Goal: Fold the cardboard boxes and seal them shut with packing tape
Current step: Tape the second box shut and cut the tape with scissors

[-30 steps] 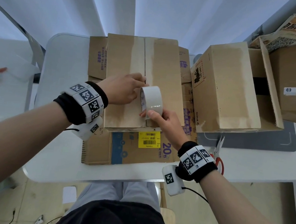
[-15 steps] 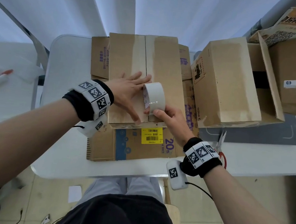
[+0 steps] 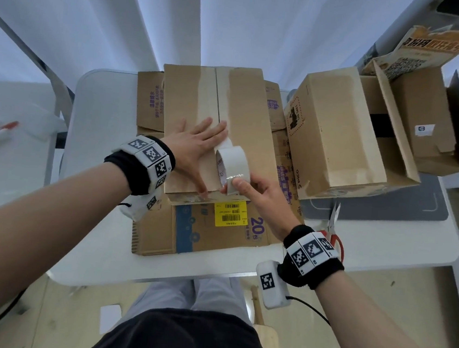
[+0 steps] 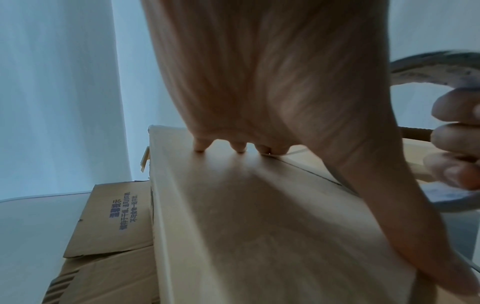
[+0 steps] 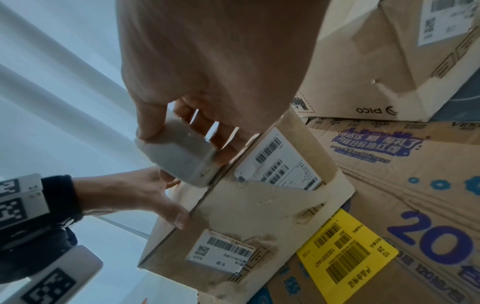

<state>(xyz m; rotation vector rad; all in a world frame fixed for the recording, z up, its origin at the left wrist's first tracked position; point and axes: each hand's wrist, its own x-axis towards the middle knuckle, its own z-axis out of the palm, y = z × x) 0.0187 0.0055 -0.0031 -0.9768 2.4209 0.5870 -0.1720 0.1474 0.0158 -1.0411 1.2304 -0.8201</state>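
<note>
A closed brown cardboard box lies in the middle of the white table, on top of flattened cartons. My left hand lies flat on its top, fingers straight and pressing along the centre seam. My right hand grips a white roll of packing tape standing on edge over the seam near the box's front edge, thumb on the outside, fingers through the core. A short strip of tape runs from the roll under my left fingertips.
A second brown box lies on its side at the right, with an open carton behind it. Red-handled scissors lie on the table by my right wrist. A flattened printed carton reaches the table's front edge.
My left hand has gone from pinching the tape end at the roll to lying flat on the box top. The roll has come nearer the front edge, paying out tape.
</note>
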